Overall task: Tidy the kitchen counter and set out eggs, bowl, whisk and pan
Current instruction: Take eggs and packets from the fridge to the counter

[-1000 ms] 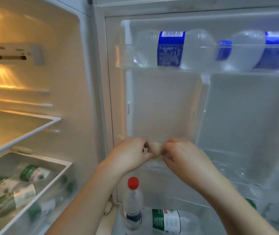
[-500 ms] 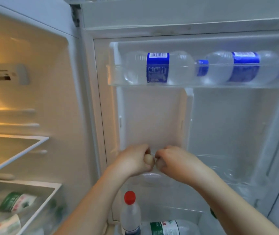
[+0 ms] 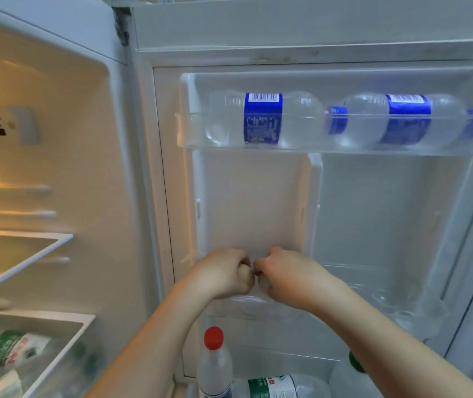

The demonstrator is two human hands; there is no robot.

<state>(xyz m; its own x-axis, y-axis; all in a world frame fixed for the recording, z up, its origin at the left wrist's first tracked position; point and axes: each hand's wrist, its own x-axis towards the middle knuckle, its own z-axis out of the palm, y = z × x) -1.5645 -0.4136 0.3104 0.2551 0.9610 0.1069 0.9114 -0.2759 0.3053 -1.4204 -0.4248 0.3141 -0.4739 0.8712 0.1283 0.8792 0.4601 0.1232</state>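
In the head view, the left hand (image 3: 220,278) curled its fingers (image 3: 243,263) round what looked like an egg (image 3: 248,279), just above the left end of the clear door shelf (image 3: 387,303). The right hand (image 3: 289,278), just beside it, was curled too, its contents hidden. Squeezing or knocking knuckles could crack the shell, and a loose hold might drop it onto the red-capped bottle (image 3: 213,338) below that shelf.

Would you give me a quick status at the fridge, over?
Left hand curled, seemingly on an egg. Right hand curled beside it, contents hidden. Nothing blocking the door shelf.
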